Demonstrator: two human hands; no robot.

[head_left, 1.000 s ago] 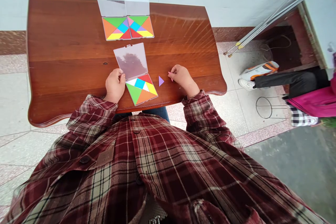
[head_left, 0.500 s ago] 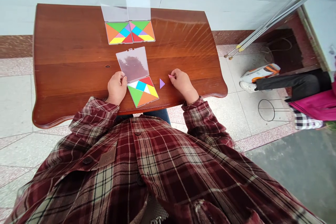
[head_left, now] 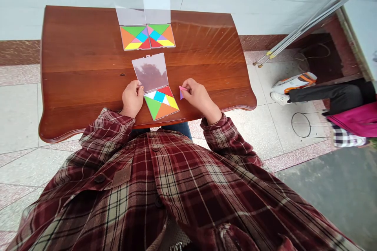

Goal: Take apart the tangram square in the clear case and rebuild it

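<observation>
An open tangram case [head_left: 161, 103] lies near the table's front edge, with green, orange, blue, red and yellow pieces and two white gaps in it. Its clear lid [head_left: 151, 72] is folded back toward the wall. My left hand [head_left: 132, 99] pinches the lid's lower left corner. Between the fingertips of my right hand [head_left: 198, 95] is a pink triangle [head_left: 183, 88], just right of the case. Partly under it and the fingers, a purple triangle [head_left: 181, 95] lies on the wood.
Two filled tangram cases [head_left: 135, 37] with raised lids stand side by side at the back of the brown table [head_left: 79, 66]. Crutches [head_left: 294, 33] lean at the right, near a seated person's leg [head_left: 312, 97] and a white and orange bag [head_left: 296, 82].
My right hand has moved left with the pink triangle, which now overlaps the purple one. My left hand has stayed at the lid's corner.
</observation>
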